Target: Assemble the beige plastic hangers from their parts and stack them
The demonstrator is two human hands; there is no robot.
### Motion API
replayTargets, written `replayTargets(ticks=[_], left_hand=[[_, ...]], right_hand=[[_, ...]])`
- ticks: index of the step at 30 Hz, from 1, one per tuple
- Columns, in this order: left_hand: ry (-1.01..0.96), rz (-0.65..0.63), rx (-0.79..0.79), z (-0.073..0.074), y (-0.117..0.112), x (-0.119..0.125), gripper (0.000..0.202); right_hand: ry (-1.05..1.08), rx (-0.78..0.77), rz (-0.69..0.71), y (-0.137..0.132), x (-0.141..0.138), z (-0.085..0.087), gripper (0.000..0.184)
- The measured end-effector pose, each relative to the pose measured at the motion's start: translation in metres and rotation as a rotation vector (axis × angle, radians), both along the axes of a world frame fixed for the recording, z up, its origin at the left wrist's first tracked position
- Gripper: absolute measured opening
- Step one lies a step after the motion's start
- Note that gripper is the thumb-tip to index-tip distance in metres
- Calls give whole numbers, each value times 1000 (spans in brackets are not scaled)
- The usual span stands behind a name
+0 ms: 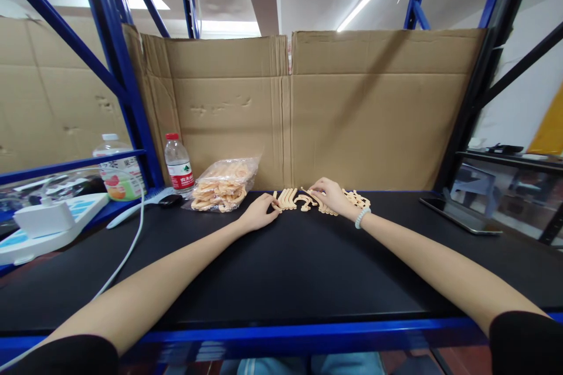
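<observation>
Several pale orange curved plastic pieces (288, 198) lie in a row at the far middle of the black table (281, 269). My left hand (258, 212) rests at the row's left end, its fingers curled and pinching one piece. My right hand (333, 194) sits over the pieces just right of the row, fingers bent and touching one of them (307, 200). More loose pieces (358, 198) lie behind my right wrist, which wears a pale bead bracelet. A clear bag (222, 186) full of the same pieces lies to the left.
A cardboard wall (308, 105) closes the back. A water bottle (178, 166), a larger bottle (116, 171), a white power strip with cable (48, 224) and a dark mouse (169, 200) are at the left. A tablet (460, 215) lies at the right. Blue rack posts (118, 64) frame the table.
</observation>
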State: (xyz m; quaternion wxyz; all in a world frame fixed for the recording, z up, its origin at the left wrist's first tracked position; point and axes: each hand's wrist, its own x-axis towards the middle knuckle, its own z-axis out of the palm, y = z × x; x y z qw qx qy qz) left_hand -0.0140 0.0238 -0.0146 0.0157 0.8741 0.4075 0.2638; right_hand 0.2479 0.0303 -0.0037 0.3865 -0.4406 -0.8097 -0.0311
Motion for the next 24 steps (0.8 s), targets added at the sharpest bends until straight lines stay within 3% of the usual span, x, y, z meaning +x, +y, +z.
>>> replayTargets(ticks=[6, 11, 16, 21, 24], left_hand=[[-5, 103, -18, 4, -4, 0, 13], [-13, 298, -30, 10, -8, 0, 20], [30, 364, -135, 15, -5, -1, 20], [20, 389, -301, 40, -5, -12, 39], [-30, 339, -397, 58, -15, -17, 38]], right_hand=[[312, 14, -63, -13, 6, 5, 27], [546, -336, 192, -62, 4, 7, 29], [702, -523, 254, -97, -6, 18, 33], [852, -702, 313, -109, -12, 16, 32], [903, -742, 306, -112, -12, 12, 25]])
